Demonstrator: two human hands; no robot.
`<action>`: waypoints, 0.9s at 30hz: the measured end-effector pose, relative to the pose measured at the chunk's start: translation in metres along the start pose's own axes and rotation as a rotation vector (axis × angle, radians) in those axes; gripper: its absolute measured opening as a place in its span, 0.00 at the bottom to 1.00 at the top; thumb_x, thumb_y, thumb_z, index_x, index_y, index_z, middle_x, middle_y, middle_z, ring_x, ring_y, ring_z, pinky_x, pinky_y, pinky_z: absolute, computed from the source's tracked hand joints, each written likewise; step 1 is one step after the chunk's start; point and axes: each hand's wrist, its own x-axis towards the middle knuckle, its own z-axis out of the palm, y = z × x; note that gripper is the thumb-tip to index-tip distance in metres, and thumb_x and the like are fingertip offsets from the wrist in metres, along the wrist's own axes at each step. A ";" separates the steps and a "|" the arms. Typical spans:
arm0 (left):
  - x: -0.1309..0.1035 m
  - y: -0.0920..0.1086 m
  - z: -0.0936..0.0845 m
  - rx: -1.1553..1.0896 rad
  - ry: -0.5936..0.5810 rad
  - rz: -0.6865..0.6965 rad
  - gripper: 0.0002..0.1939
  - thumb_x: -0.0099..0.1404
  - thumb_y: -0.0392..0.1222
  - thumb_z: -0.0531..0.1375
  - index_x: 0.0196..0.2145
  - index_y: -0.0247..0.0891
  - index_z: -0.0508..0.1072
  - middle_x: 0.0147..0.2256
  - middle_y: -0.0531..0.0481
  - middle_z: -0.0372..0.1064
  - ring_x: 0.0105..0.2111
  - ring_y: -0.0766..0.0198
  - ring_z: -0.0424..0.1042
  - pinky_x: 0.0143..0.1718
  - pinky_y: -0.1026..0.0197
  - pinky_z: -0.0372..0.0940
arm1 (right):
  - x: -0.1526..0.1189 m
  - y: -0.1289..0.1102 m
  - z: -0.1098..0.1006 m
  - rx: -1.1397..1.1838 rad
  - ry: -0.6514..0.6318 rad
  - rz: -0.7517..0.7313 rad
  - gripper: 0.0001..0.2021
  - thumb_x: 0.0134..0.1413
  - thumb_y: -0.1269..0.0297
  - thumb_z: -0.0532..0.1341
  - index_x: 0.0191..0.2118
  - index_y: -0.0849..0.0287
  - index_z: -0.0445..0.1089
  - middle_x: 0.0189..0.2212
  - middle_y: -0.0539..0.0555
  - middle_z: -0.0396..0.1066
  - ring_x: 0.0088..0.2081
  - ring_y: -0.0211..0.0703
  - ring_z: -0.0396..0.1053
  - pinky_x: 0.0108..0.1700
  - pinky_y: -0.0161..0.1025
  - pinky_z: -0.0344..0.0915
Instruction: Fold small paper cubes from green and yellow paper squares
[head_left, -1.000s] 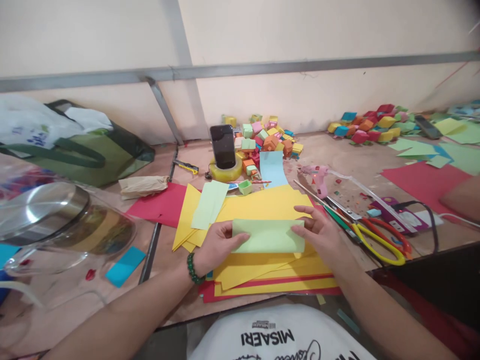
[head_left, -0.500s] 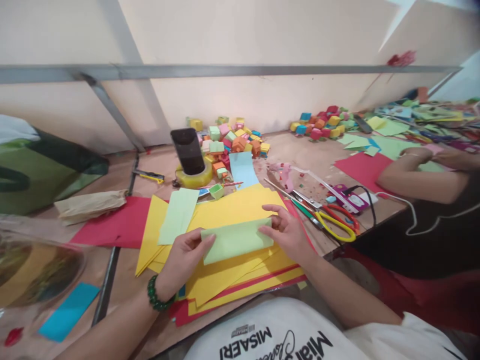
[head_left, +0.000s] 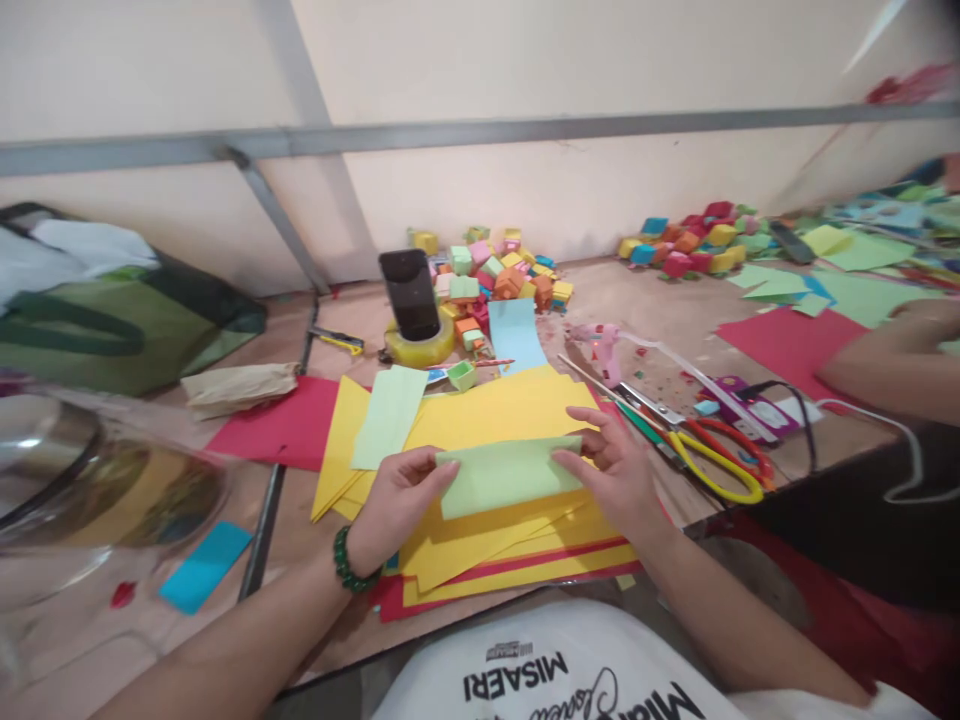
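Between my two hands a light green paper strip [head_left: 510, 476] is held out lengthwise, a little above a stack of yellow paper [head_left: 510, 400]. My left hand [head_left: 401, 500], with a green bead bracelet on the wrist, pinches the strip's left end, thumb on top. The right end sits between the thumb and fingers of my right hand [head_left: 611, 475]; its index finger sticks out above the edge. Another light green sheet [head_left: 390, 418] lies on the stack's left side. A small open green paper box [head_left: 461, 376] rests just behind the stack.
A phone [head_left: 410, 295] leans in a tape roll [head_left: 420, 347] before a pile of paper cubes [head_left: 510, 285]. To the right are a pink glue gun [head_left: 604, 350] and scissors [head_left: 712, 465]. A co-worker's arm [head_left: 885, 355] is at far right. A blue card [head_left: 205, 567] lies left.
The view has swung left, so the scene sits further right. Both hands keep the same hold on the green strip. The co-worker's hands have mostly left the frame.
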 end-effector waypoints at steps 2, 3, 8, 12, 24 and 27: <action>-0.001 0.005 0.001 -0.011 0.009 0.003 0.20 0.55 0.54 0.62 0.19 0.36 0.64 0.19 0.56 0.53 0.22 0.70 0.52 0.24 0.66 0.52 | 0.000 -0.003 0.001 0.006 0.007 -0.014 0.26 0.47 0.59 0.68 0.52 0.57 0.63 0.25 0.47 0.69 0.28 0.37 0.66 0.31 0.35 0.63; -0.001 0.008 0.002 -0.011 0.017 0.001 0.20 0.55 0.54 0.62 0.19 0.36 0.63 0.19 0.56 0.53 0.22 0.70 0.52 0.24 0.66 0.52 | 0.001 -0.006 0.003 0.011 0.007 -0.021 0.25 0.46 0.58 0.68 0.50 0.57 0.64 0.26 0.48 0.70 0.28 0.38 0.67 0.31 0.35 0.64; -0.006 0.029 0.004 0.010 0.054 -0.009 0.20 0.51 0.54 0.63 0.17 0.36 0.63 0.18 0.56 0.53 0.21 0.70 0.52 0.22 0.66 0.53 | 0.002 -0.025 0.011 0.011 0.008 -0.042 0.23 0.44 0.58 0.68 0.47 0.57 0.65 0.25 0.48 0.71 0.27 0.38 0.67 0.29 0.35 0.65; -0.009 0.034 0.003 0.054 0.080 -0.003 0.18 0.51 0.53 0.64 0.18 0.36 0.67 0.17 0.54 0.58 0.21 0.69 0.54 0.21 0.66 0.55 | 0.002 -0.034 0.015 0.014 -0.009 -0.063 0.19 0.47 0.57 0.65 0.45 0.57 0.65 0.19 0.43 0.61 0.22 0.35 0.60 0.26 0.33 0.59; -0.003 0.017 0.000 0.147 0.055 0.136 0.14 0.55 0.48 0.62 0.20 0.36 0.70 0.21 0.53 0.62 0.23 0.67 0.60 0.23 0.66 0.58 | 0.002 -0.016 0.007 0.042 -0.004 -0.052 0.22 0.51 0.57 0.64 0.50 0.57 0.62 0.22 0.44 0.60 0.27 0.35 0.61 0.32 0.35 0.60; -0.001 0.013 -0.001 0.184 0.052 0.212 0.15 0.58 0.48 0.62 0.19 0.36 0.69 0.21 0.52 0.63 0.23 0.67 0.61 0.25 0.65 0.59 | 0.002 -0.012 0.006 0.052 0.004 -0.058 0.23 0.50 0.57 0.65 0.51 0.58 0.62 0.22 0.43 0.59 0.26 0.35 0.60 0.32 0.34 0.61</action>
